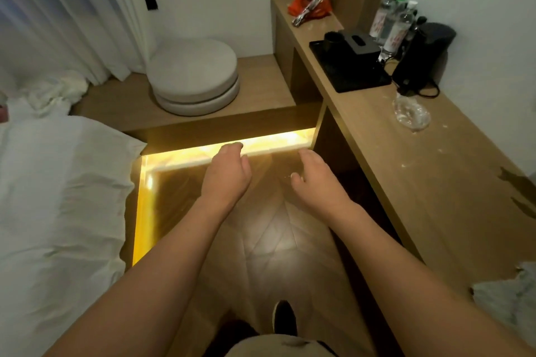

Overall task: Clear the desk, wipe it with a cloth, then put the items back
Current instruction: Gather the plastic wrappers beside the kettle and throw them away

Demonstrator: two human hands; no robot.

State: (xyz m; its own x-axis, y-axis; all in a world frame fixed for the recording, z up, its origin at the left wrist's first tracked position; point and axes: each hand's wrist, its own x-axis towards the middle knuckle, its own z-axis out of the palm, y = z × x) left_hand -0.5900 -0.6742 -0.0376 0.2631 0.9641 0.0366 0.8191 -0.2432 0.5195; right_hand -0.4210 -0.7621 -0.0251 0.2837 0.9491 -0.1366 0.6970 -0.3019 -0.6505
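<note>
Both hands out front over the wood floor, nothing in either. Left hand (229, 165) hangs with fingers loosely curled downward, empty; right hand (311, 171) likewise relaxed, fingers slack, empty, just left of the desk's edge. The desk (452, 182), a long wooden shelf, runs along the right wall from near to far and is still loaded. Far end: an orange bag (310, 3) with a crinkled clear wrapper across it. Middle: a black tray (356, 75) carrying a black cup (333, 40) and a black tissue box (359, 42); water bottles (391, 23) stand behind it against the wall, a black kettle (423, 52) to their near side with its cord looped on the surface. Nearer: a crumpled clear plastic wrapper (412, 114), white crumbs scattered, a dark wet-looking smear (519, 182). A pale cloth-like bundle (507, 298) sits at the near right; hard to tell what it is. Judgement: clearing has not begun. Best to turn right, lift the tray as one load with both hands level so the cup does not tip, then take the bottles, kettle and wrappers.
</note>
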